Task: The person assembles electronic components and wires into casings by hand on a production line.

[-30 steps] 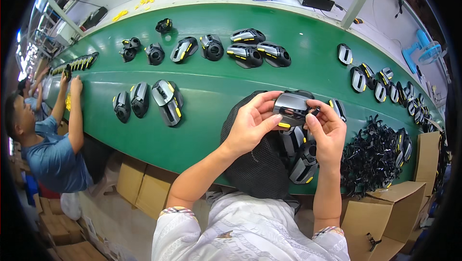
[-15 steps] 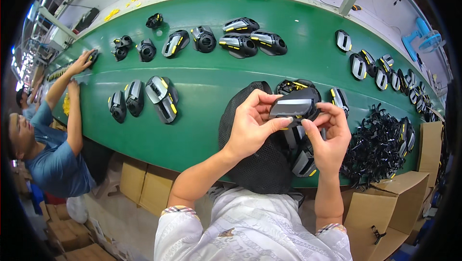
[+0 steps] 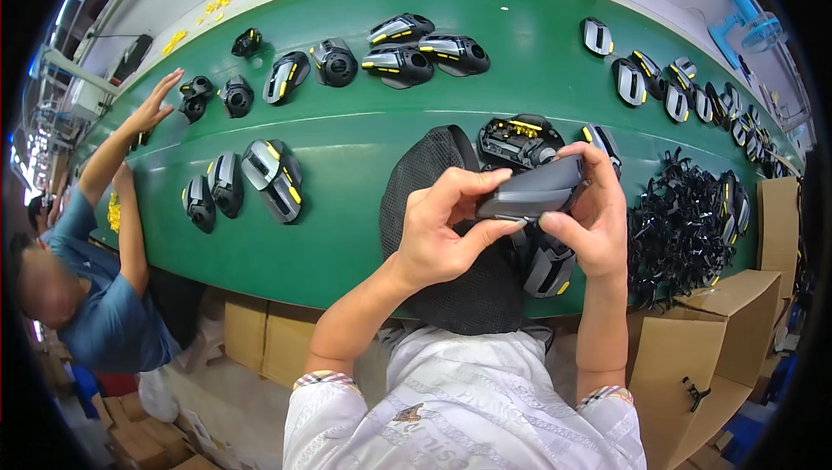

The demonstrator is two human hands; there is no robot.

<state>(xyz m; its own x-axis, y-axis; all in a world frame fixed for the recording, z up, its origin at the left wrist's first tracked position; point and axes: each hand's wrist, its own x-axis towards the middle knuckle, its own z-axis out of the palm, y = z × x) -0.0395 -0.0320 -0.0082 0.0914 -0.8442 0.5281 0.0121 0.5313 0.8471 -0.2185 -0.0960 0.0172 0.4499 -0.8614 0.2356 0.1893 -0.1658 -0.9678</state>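
Note:
Between both hands, above the table's near side, is a smooth dark grey curved plastic shell (image 3: 536,191). My left hand (image 3: 438,231) pinches its left end between thumb and fingers. My right hand (image 3: 594,223) grips the other end, thumb at the lower edge and fingers behind. Just beyond them lies an open black housing (image 3: 520,142) with yellow parts inside. A grey-and-black shell with yellow accents (image 3: 603,147) sits beside that housing. Under my hands is another such shell (image 3: 549,269), partly covered. A black mesh fabric piece (image 3: 420,171) lies beneath my left hand and wrist.
On the green table (image 3: 347,136), several similar shells (image 3: 399,64) stand in groups. A heap of black straps (image 3: 680,231) lies to my right, above an open cardboard box (image 3: 680,366). At left, a co-worker in a blue shirt (image 3: 121,314) reaches over the table.
The held shell has been turned, so its smooth dark side faces up instead of its lighter grey panel. My view has shifted slightly. The co-worker's far hand has lifted off a shell.

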